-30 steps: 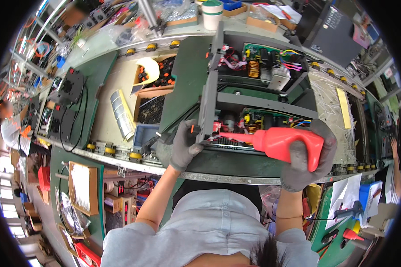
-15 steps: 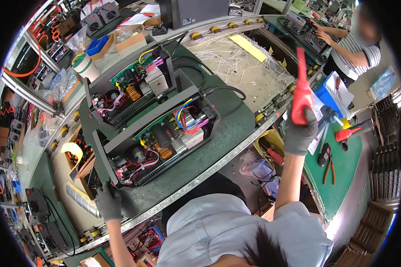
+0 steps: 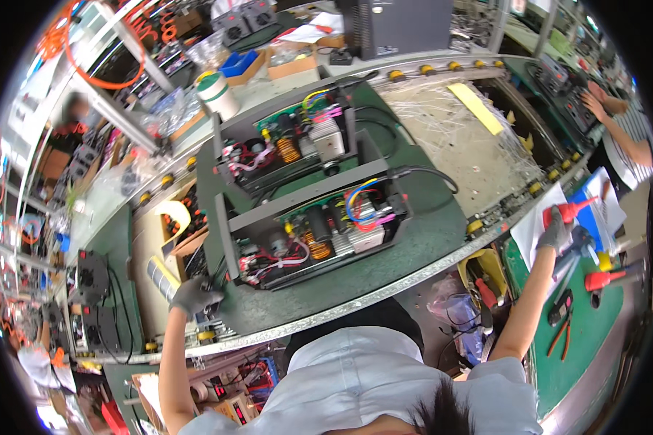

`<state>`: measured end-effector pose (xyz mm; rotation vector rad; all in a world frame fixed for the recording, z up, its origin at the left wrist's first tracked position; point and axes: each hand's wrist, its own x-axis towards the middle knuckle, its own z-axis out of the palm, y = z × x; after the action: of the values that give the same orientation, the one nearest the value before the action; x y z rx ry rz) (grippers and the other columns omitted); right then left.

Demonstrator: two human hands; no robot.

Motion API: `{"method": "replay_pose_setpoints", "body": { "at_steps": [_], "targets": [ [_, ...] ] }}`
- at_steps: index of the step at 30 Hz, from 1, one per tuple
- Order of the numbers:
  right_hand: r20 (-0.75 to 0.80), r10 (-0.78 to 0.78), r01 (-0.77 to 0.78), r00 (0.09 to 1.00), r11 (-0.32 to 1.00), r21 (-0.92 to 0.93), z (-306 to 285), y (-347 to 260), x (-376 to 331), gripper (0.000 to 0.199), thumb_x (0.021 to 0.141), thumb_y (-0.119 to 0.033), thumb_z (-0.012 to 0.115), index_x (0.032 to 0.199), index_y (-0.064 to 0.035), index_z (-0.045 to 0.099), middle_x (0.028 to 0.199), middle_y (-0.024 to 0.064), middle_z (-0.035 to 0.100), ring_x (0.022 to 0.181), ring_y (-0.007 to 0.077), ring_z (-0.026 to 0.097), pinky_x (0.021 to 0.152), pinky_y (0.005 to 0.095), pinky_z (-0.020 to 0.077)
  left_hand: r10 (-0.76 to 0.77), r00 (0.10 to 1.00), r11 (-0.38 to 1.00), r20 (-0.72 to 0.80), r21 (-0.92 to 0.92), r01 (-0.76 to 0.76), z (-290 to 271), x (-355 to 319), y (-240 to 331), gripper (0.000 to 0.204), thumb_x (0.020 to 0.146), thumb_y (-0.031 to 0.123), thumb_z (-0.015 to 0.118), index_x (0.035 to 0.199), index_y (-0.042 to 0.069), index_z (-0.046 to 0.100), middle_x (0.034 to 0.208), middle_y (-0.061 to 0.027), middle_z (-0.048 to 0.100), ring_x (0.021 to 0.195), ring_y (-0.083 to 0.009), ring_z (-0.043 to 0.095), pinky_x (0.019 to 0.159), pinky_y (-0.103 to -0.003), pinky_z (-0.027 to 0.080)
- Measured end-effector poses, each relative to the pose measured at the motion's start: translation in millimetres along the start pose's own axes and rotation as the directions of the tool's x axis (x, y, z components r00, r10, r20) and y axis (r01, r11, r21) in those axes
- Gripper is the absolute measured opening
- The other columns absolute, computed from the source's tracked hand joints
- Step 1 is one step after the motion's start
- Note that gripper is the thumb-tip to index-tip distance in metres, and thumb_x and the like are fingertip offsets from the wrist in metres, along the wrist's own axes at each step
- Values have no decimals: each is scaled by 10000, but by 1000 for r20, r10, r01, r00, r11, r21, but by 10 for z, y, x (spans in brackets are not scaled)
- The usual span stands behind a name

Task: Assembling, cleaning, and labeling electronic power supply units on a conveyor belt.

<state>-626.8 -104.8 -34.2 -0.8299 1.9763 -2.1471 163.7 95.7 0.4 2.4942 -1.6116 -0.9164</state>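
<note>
Swinging out from over the belt, the right hand [image 3: 556, 230] now grips the red power screwdriver [image 3: 569, 212] down at the side bench, well right of the nearer open chassis [image 3: 315, 232], so driving looks paused. The gloved left hand [image 3: 193, 295], fingers curled, has stayed pressed on that chassis's left corner. Behind it sit 1 more open chassis [image 3: 290, 141] and a tape roll [image 3: 216, 94]; red-handled pliers [image 3: 559, 333] lie right.

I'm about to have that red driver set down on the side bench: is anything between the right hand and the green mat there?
Nothing visible blocks it. The right hand grips the red driver over the white sheets beside the green mat. A second red tool and pliers lie on the mat, with bare mat around them.
</note>
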Motion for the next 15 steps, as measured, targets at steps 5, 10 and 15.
{"method": "replay_pose_setpoints", "body": {
  "at_steps": [5, 10, 15],
  "targets": [
    [-2, 46, -46, 999, 998, 39, 97, 469, 178, 443, 694, -7, 622, 1121, -72, 524, 928, 37, 565, 822, 172, 564, 726, 289, 473, -184, 980, 975, -77, 112, 192, 61, -19, 245, 341, 659, 307, 673, 868, 41, 629, 842, -154, 660, 796, -305, 640, 747, -373, 482],
    [-65, 2, -20, 998, 959, -284, 76, 356, 186, 470, 669, -152, 699, 1098, -63, 531, 913, 80, 592, 791, 224, 586, 726, 335, 472, 209, 746, 529, -632, 715, 457, -596, -23, 541, 136, 786, 177, 540, 907, 164, 601, 917, -55, 629, 885, -230, 593, 959, -490, 341],
    [-69, -75, 10, 995, 743, -670, 36, -91, -160, 931, 681, -471, 689, 1355, 36, 295, 1366, 235, 373, 1239, 375, 397, 1023, 404, 321, 815, 250, 388, -523, 812, 436, -1535, 233, 1196, 94, 802, 235, 577, 888, 200, 591, 1139, 4, 549, 1157, -188, 473, 1039, -615, 237]
  ]
}}
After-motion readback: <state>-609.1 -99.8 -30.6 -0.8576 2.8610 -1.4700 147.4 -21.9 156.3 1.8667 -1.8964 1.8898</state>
